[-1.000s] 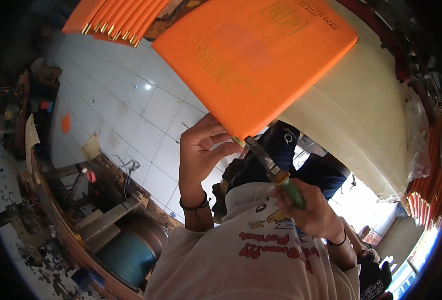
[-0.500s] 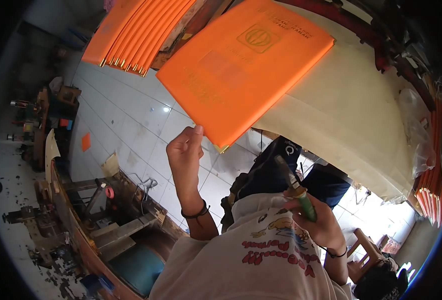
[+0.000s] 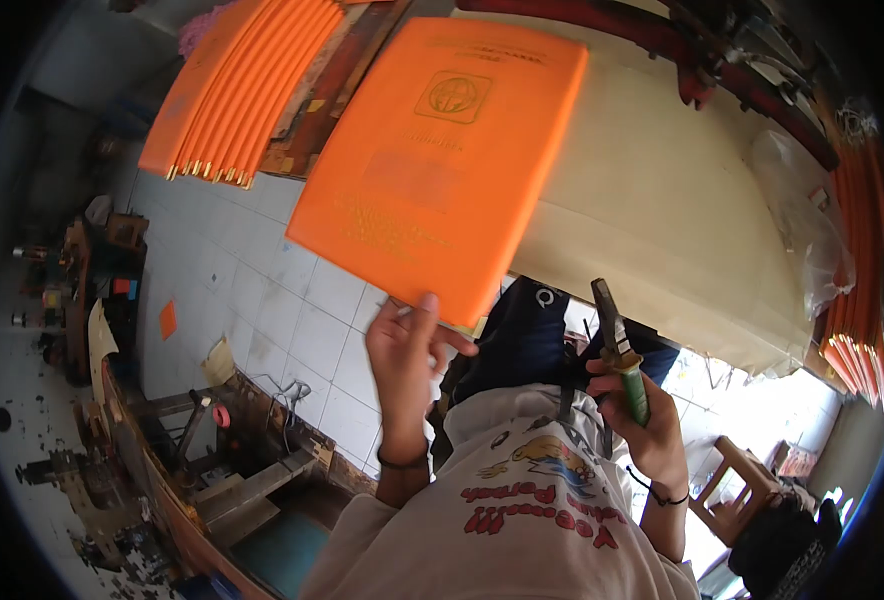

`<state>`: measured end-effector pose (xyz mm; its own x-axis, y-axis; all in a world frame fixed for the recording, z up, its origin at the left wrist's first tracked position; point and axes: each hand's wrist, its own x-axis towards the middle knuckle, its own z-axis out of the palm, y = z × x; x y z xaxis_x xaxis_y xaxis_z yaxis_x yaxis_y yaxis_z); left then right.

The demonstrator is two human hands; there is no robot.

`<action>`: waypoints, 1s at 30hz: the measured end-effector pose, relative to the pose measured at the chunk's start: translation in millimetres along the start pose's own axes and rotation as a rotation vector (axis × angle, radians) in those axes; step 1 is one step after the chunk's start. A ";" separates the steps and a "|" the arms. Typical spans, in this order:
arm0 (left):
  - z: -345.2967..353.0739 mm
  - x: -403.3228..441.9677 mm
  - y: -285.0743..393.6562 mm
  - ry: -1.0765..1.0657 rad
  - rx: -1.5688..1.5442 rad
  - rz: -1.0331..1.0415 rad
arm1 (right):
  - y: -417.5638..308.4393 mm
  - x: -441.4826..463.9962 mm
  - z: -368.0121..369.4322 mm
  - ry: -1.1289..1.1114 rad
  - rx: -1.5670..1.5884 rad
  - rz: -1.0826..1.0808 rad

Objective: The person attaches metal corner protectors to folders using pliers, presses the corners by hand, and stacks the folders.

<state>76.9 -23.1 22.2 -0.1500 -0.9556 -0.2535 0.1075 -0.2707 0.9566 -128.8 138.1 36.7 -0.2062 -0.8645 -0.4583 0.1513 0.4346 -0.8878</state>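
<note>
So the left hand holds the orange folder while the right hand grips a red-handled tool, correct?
Not quite: the tool's handle is green, as the head view shows. The left hand does hold the orange folder, and the right hand does grip the tool.

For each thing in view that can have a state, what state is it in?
Orange folder: looks closed, gold-printed face up.
Left hand: gripping the folder's near edge, thumb on top.
Right hand: closed around the green-handled tool.
Green-handled tool: held, metal end apart from the folder.
Row of orange folders: overlapping, gold corners showing.
Plastic bag: crumpled.
Cream sheet: spread out.
</note>
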 end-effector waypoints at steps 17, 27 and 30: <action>83.7 -30.5 3.8 -0.656 -0.671 -0.490 | 29.9 -33.3 -25.3 0.282 0.085 -0.086; 90.7 -21.4 -16.1 -0.732 -0.780 -0.363 | 11.8 -33.0 -26.0 0.161 -0.017 -0.110; 102.0 -8.7 -18.5 -0.725 -0.788 -0.406 | 5.1 -36.0 -19.4 0.124 0.050 -0.083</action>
<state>-24.0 2.1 21.3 -0.8185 -0.5581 -0.1363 0.4691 -0.7862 0.4023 -139.4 176.3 47.9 -0.3370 -0.8578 -0.3882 0.1758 0.3477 -0.9210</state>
